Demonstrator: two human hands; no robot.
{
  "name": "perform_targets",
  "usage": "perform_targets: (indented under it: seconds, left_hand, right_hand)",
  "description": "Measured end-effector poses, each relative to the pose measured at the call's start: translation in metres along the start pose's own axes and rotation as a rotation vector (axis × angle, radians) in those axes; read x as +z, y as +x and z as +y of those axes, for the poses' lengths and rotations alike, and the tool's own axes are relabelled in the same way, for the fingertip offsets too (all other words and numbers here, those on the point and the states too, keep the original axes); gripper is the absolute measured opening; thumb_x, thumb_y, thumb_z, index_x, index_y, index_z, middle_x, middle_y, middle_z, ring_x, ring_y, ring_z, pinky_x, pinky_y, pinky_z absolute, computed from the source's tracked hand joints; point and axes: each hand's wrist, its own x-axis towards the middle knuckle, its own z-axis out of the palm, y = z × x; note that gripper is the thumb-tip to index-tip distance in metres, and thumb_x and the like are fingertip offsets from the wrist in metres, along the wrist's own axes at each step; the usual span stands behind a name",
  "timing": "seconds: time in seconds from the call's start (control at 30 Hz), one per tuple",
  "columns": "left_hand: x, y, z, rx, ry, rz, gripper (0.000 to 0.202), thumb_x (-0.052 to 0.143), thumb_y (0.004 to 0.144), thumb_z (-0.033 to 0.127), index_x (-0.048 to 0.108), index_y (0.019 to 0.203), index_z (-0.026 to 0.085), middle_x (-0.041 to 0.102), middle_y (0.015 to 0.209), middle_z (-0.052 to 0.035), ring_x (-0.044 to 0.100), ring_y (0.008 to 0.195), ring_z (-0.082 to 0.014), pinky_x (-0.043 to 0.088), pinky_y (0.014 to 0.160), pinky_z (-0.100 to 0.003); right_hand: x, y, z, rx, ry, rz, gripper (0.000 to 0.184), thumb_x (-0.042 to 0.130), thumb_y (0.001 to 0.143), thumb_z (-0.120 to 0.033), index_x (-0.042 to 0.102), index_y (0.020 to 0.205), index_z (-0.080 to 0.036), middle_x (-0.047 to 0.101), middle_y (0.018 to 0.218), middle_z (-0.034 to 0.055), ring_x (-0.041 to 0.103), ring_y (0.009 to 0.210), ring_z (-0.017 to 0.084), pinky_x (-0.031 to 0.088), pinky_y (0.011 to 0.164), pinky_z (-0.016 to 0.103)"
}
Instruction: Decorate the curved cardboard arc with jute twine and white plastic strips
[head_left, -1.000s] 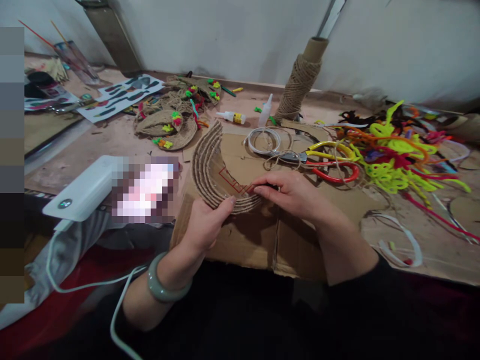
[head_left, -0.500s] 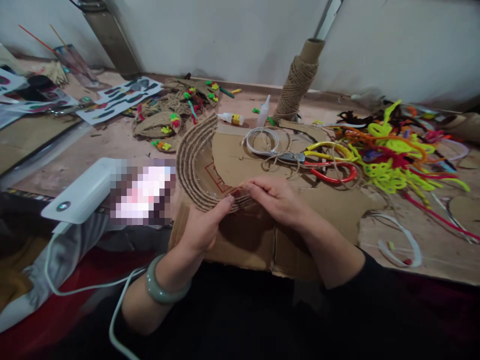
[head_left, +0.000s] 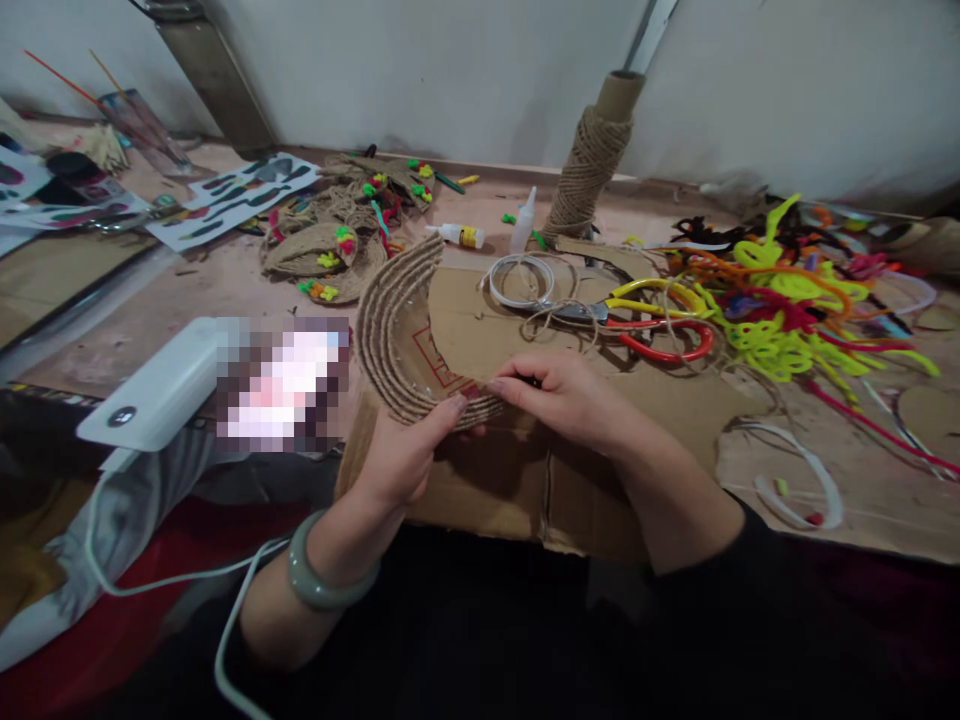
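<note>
A curved cardboard piece (head_left: 415,345), covered along its arc with several rows of brown jute twine (head_left: 373,325), is held over a larger cardboard sheet. My left hand (head_left: 409,450) grips its lower edge, thumb on top of the rows and fingers underneath. At the piece's right end, my right hand (head_left: 559,400) is closed in a pinch on the twine, close to the left thumb; the fingertips partly hide the strand. Just beyond my hands lie scissors (head_left: 656,320) with red and yellow handles, with loose twine around them.
The cardboard sheet (head_left: 487,480) covers the near table edge. Behind it are a white wire coil (head_left: 521,282), glue bottles (head_left: 525,222) and a twine spool (head_left: 589,165). Bright pipe cleaners (head_left: 787,300) heap at right. Twine-covered pieces (head_left: 330,250) and a white power bank (head_left: 154,390) lie left.
My right hand has shifted slightly down and right along the piece's end, still pinched. My left hand keeps its grip. The camera view has moved a little.
</note>
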Motion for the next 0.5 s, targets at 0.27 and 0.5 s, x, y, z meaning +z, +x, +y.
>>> perform_targets:
  seconds: [0.27, 0.5]
  left_hand:
    - [-0.001, 0.0, 0.001, -0.004, -0.021, -0.001, 0.03, 0.076, 0.067, 0.03, 0.07, 0.092, 0.016, 0.072, 0.093, -0.0069, 0.067, 0.074, -0.0185, 0.057, 0.053, -0.026]
    - [-0.001, 0.0, 0.003, -0.017, -0.056, 0.02, 0.029, 0.078, 0.063, 0.031, 0.07, 0.086, 0.014, 0.072, 0.088, -0.0064, 0.066, 0.07, -0.0162, 0.056, 0.052, -0.024]
  right_hand:
    - [-0.006, 0.0, 0.004, 0.048, 0.09, -0.017, 0.045, 0.039, 0.092, -0.042, 0.069, 0.076, -0.013, 0.058, 0.064, 0.0017, 0.047, 0.059, 0.01, 0.033, 0.056, 0.023]
    - [-0.011, 0.0, 0.005, 0.05, 0.084, -0.077, 0.027, 0.054, 0.083, -0.036, 0.069, 0.081, -0.014, 0.057, 0.063, -0.0004, 0.046, 0.059, 0.01, 0.032, 0.055, 0.023]
